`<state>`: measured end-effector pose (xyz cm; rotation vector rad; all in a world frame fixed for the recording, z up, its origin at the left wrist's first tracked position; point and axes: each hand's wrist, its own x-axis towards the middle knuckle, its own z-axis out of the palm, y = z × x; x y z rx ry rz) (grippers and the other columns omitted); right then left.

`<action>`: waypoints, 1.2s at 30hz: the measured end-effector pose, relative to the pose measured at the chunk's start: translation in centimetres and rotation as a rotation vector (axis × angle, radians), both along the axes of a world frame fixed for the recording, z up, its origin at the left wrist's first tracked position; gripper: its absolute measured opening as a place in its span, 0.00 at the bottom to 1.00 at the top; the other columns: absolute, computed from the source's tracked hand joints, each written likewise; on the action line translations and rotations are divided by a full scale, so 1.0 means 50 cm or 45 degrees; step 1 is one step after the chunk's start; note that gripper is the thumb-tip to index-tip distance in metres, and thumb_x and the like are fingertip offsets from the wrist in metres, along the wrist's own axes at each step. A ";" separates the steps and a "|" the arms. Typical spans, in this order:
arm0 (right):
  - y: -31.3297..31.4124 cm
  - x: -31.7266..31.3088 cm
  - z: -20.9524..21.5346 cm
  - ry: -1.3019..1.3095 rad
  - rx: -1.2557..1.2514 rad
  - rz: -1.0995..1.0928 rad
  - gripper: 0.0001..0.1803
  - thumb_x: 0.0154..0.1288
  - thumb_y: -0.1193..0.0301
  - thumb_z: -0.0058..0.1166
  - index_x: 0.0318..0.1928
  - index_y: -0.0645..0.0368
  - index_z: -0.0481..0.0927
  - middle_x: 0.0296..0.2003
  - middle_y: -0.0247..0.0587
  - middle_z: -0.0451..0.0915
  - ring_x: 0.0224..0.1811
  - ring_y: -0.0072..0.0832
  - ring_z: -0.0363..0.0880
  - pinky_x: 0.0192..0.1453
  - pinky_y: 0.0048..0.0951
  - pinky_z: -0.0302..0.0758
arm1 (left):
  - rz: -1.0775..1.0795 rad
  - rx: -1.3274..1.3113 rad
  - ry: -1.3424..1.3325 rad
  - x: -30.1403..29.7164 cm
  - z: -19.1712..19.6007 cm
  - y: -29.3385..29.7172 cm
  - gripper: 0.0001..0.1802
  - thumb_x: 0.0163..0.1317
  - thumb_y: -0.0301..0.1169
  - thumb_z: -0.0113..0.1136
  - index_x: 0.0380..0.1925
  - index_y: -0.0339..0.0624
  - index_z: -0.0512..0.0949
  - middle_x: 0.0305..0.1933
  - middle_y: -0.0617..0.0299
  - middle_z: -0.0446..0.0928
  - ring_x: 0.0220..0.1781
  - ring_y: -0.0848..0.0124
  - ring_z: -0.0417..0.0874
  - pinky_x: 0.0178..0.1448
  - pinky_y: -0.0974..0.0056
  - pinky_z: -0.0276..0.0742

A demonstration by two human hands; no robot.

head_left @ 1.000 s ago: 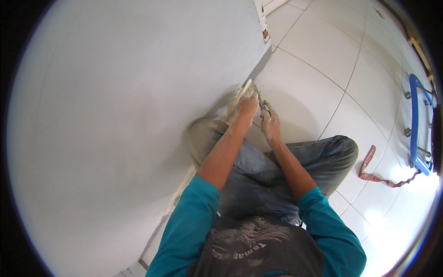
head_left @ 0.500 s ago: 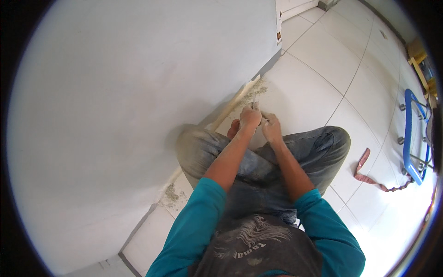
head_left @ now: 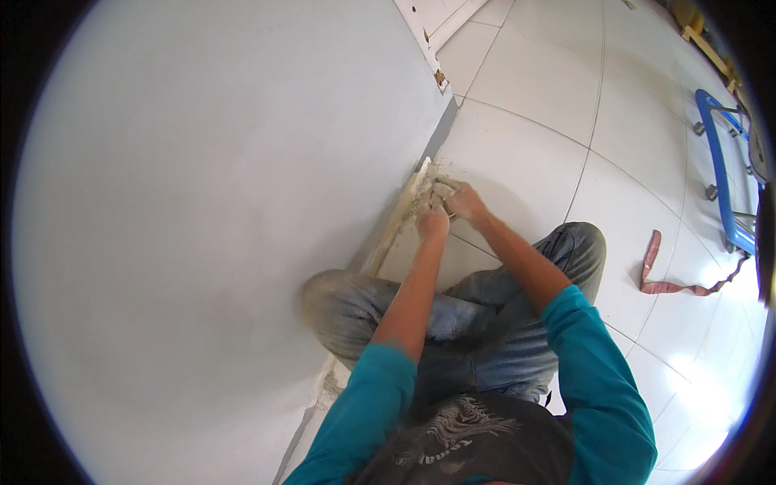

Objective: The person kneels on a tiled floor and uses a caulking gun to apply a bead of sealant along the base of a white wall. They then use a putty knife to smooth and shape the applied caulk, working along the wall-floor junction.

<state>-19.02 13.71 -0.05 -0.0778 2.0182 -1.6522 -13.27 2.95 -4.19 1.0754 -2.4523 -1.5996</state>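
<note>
My left hand [head_left: 433, 220] is closed, low over the floor beside the wall's foot; what is in its fingers is too small and hidden to make out. Touching it from the right, my right hand [head_left: 461, 199] has its fingers bent around something small at the left hand's tips. Dust whitens the fingers of both hands. A raw, cream-coloured strip [head_left: 398, 217] runs along the bottom of the wall, just left of the hands. Grey-green crumbs [head_left: 423, 194] lie on the floor between that strip and my fingers.
The pale grey wall [head_left: 218, 202] fills the left side. My crossed legs in jeans [head_left: 461, 315] rest on white floor tiles [head_left: 525, 153]. A blue frame on casters [head_left: 715, 162] stands at the right, with a reddish strap [head_left: 651, 267] near it. A chipped door frame [head_left: 432, 61] is ahead.
The view has shifted. My hands have moved closer to the wall's foot, and my right hand has come forward over the left one's fingertips. My bare foot, seen before, is now hidden.
</note>
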 end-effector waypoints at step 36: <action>-0.115 -0.017 -0.131 0.033 -0.298 -0.019 0.33 0.72 0.64 0.59 0.75 0.56 0.73 0.61 0.63 0.83 0.65 0.37 0.83 0.70 0.36 0.75 | 0.160 -0.232 0.086 0.007 0.046 0.014 0.25 0.78 0.38 0.53 0.67 0.36 0.78 0.64 0.40 0.83 0.64 0.45 0.84 0.68 0.52 0.77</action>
